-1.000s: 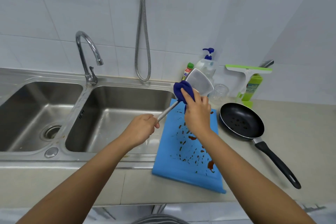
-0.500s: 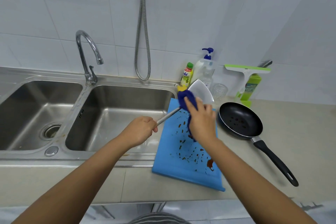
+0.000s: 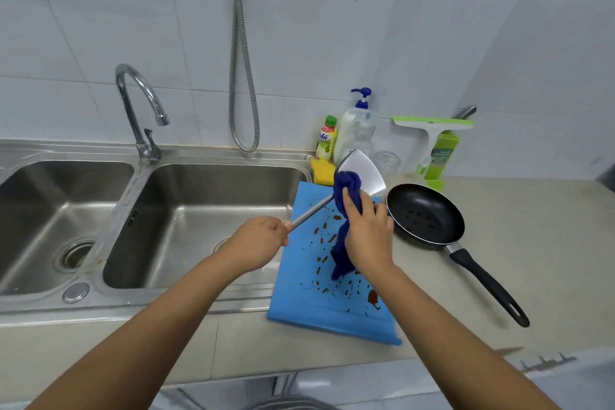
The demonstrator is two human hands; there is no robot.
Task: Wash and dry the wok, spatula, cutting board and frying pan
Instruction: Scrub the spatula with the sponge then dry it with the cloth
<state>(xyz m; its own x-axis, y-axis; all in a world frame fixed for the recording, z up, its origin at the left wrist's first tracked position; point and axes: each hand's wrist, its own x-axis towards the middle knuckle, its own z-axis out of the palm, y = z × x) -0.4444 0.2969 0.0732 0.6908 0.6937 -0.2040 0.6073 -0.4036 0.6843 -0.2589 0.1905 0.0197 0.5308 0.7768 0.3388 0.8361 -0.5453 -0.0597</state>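
Observation:
My left hand grips the handle of a steel spatula, whose blade tilts up over the far end of a blue cutting board. My right hand holds a dark blue cloth bunched against the blade's near face, with a tail of cloth hanging below the wrist. Brown stains dot the board. A black frying pan with crumbs in it lies on the counter to the right, handle pointing toward me. No wok is in view.
A double steel sink with a curved tap fills the left. Behind the board stand a yellow sponge, a green-capped bottle, a pump soap bottle, a glass and a green squeegee.
The cloth and my right hand slid down the blade toward its neck and back over it; the spatula's blade dropped slightly lower and rightward. My left hand barely moved.

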